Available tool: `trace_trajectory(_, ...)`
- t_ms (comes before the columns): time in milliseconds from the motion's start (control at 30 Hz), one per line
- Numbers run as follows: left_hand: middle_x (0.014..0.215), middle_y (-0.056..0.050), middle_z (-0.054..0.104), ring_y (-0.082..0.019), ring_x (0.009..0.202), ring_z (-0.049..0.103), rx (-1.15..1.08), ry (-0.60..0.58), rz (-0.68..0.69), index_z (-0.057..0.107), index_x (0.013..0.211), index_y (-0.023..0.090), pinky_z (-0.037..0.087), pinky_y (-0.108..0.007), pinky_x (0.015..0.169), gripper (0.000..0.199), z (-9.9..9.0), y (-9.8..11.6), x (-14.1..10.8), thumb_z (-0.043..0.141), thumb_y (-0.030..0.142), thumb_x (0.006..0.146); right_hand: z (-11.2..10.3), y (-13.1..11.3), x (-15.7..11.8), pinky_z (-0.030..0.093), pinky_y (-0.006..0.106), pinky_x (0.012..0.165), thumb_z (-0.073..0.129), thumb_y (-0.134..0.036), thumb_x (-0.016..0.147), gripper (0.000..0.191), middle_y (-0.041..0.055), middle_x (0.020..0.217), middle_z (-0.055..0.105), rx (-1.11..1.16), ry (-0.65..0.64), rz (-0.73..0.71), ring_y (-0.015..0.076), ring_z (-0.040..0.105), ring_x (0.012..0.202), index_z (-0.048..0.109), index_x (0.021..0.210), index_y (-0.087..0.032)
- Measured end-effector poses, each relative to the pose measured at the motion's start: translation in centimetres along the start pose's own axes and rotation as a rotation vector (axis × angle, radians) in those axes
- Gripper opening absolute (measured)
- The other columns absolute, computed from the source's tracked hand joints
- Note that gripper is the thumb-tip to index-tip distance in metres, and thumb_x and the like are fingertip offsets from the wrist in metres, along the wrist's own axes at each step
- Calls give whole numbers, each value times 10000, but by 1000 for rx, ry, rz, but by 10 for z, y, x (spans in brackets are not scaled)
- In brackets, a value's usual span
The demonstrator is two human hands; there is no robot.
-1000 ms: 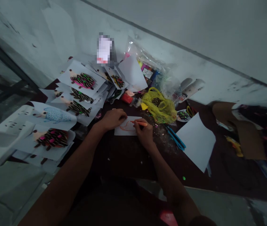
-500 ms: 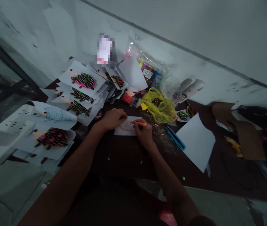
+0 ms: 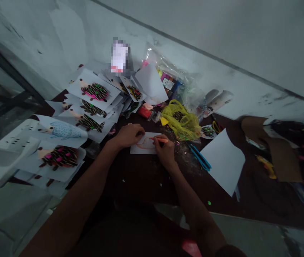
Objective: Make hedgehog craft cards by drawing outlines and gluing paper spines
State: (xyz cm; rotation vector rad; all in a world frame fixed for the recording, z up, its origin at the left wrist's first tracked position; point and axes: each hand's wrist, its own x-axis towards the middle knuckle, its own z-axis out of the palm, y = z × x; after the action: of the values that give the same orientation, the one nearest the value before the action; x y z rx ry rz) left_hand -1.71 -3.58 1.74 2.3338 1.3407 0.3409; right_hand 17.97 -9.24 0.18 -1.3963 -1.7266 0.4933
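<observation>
A small white card (image 3: 143, 149) lies on the dark table, with an orange outline drawn on it. My right hand (image 3: 165, 151) is closed around an orange marker (image 3: 162, 140), its tip at the right part of the outline. At the card's upper left edge rests my left hand (image 3: 130, 135), its fingers curled with the fingertips near the paper; whether anything is under them is hidden.
Hedgehog pictures (image 3: 94, 92) are stacked at the left beside a white plastic object (image 3: 4, 153). Behind the card sits a yellow bag (image 3: 185, 125). Blue scissors (image 3: 200, 157) and a blank sheet (image 3: 223, 162) lie to the right. A phone (image 3: 119, 57) leans on the wall.
My right hand has shifted slightly to the right with the marker. My left hand has stayed in place.
</observation>
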Motion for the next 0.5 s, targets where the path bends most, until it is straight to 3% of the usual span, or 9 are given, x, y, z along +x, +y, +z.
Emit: trace_trajectory(500, 1079, -50, 715, -221, 960, 652, -6, 6, -1, 734, 1012, 223, 495, -317, 831, 276, 2, 0, 0, 500, 270, 874, 1, -5, -2, 530, 273, 665, 567, -316, 910, 220, 44, 789, 718, 66, -22, -6, 167, 691, 691, 707, 785, -202)
